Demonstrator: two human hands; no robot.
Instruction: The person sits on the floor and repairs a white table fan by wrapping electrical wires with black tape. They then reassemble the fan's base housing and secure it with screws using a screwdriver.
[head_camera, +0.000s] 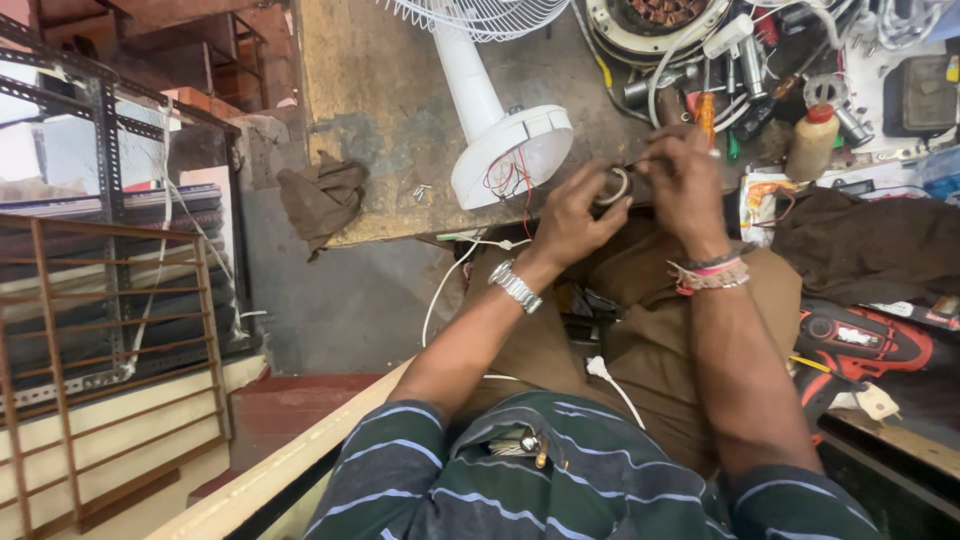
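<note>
Fingers of the left hand are pinched around a small roll of tape, held up just over the near edge of the counter. Right hand is curled in close on the other side of the roll, fingertips touching it, so both hands are closed on the same thing. Can't really tell what the right one is pinching, too bunched up. Just behind the hands sits a white fan base with red wires spilling out of its open underside. Brown rag hangs off the counter's left corner. Off to the right there's a red-capped bottle, and lower down a red power drill beside the person's leg.
</note>
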